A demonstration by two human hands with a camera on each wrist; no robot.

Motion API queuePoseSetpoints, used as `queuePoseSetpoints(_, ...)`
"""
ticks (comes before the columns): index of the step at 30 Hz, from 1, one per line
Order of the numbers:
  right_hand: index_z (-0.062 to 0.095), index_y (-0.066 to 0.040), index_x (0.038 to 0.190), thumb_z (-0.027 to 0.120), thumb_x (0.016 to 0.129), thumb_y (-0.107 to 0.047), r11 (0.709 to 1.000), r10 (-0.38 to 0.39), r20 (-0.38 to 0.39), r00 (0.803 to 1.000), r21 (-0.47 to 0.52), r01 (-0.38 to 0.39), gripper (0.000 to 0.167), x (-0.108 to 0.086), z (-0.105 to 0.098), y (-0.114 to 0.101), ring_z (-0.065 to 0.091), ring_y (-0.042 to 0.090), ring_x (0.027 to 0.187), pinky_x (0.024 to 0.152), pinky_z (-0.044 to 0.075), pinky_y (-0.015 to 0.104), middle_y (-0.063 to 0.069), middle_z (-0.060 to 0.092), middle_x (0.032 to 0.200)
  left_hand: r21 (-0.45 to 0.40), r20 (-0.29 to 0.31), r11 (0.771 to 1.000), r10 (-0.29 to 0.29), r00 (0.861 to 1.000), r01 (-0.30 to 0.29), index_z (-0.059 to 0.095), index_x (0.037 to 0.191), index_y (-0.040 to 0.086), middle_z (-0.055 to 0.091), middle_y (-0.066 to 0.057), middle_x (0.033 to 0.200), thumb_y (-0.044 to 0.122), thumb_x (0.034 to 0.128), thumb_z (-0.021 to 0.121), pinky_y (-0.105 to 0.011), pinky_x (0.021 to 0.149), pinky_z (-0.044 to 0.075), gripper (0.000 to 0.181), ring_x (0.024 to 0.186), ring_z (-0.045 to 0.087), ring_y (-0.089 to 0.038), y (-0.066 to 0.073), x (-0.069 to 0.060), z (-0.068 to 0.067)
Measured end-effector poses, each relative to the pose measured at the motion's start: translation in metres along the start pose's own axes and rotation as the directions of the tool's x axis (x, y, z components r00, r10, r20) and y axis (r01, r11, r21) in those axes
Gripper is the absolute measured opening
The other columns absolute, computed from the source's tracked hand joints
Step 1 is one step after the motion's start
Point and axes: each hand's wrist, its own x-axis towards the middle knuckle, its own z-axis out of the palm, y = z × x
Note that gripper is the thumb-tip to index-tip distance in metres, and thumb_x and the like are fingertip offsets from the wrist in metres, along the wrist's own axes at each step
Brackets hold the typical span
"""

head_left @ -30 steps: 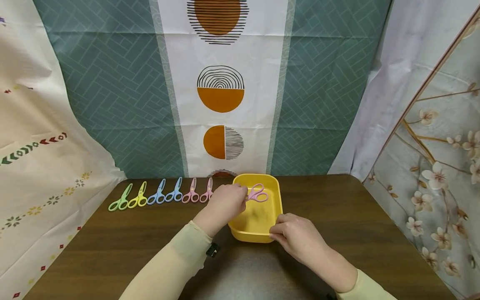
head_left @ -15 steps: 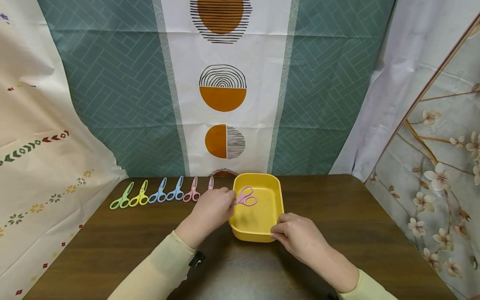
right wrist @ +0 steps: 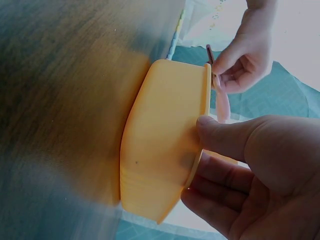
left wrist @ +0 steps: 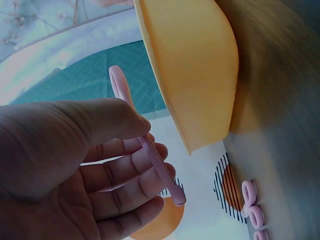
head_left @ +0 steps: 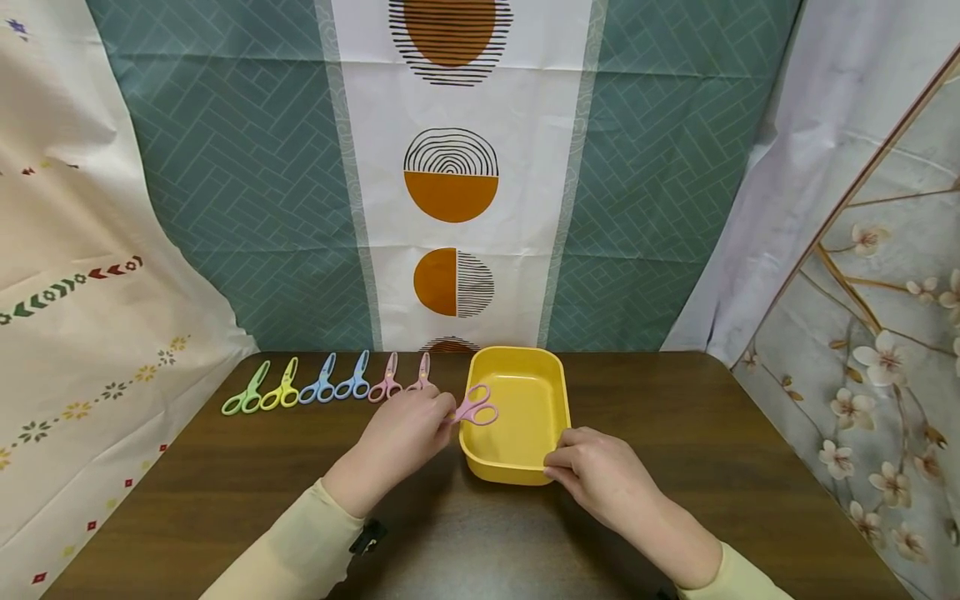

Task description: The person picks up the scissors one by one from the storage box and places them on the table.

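Note:
My left hand (head_left: 401,437) pinches a pair of pink scissors (left wrist: 159,162) between thumb and fingers, the handle loops pointing right over the left rim of a yellow bin (head_left: 516,421). The blade end is largely covered by the hand in the head view. At the bin's near right corner, my right hand (head_left: 607,473) grips the rim; the right wrist view has the thumb on the outer wall (right wrist: 160,120) and the fingers over the inside. Nothing lies on the visible floor of the bin.
Along the back left of the dark wooden table (head_left: 720,467) lies a row of scissors: green (head_left: 246,400), yellow (head_left: 282,394), two blue (head_left: 318,389) and two pink (head_left: 386,387), the last partly behind my left hand. Patterned cloths (head_left: 652,208) hang behind and at both sides.
My left hand has drawn left with the pink scissors, from over the middle of the bin to its left rim. The right hand keeps its grip on the corner; the head view shifts slightly.

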Motion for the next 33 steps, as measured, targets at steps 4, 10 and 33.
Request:
queuePoseSetpoints(4, 0.086, -0.021, 0.092, 0.097, 0.085, -0.015, 1.000, -0.002, -0.003, 1.000, 0.001, 0.002, 0.014, 0.000, 0.000, 0.000, 0.062, 0.008, 0.081, 0.073, 0.060, 0.032, -0.013, 0.066, 0.087, -0.001, 0.021, 1.000, -0.012, 1.000, 0.012, 0.070, 0.085, 0.010, 0.060, -0.001, 0.075, 0.005, 0.0834, 0.091, -0.038, 0.061, 0.051, 0.022, 0.064, 0.057, -0.022, -0.003, -0.006, -0.003)
queuePoseSetpoints(10, 0.086, -0.020, 0.091, 0.096, 0.086, -0.015, 1.000, -0.001, 0.001, 1.000, 0.006, 0.001, 0.013, 0.000, 0.000, -0.001, 0.061, 0.008, 0.079, 0.072, 0.059, 0.032, -0.012, 0.066, 0.086, -0.020, 0.055, 0.999, -0.036, 0.998, 0.037, 0.068, 0.083, 0.011, 0.061, -0.001, 0.074, 0.003, 0.0837, 0.090, -0.039, 0.060, 0.051, 0.024, 0.064, 0.057, -0.022, -0.007, -0.012, -0.007)
queuePoseSetpoints(33, 0.086, -0.021, 0.092, 0.096, 0.086, -0.017, 1.000, 0.005, 0.013, 1.000, 0.012, -0.005, 0.012, 0.001, -0.002, -0.001, 0.061, 0.007, 0.079, 0.072, 0.059, 0.031, -0.013, 0.066, 0.086, 0.013, 0.137, 0.997, -0.081, 0.987, 0.080, 0.066, 0.083, 0.013, 0.061, 0.000, 0.074, 0.005, 0.0827, 0.093, -0.039, 0.062, 0.052, 0.027, 0.062, 0.055, -0.020, -0.020, -0.028, -0.009)
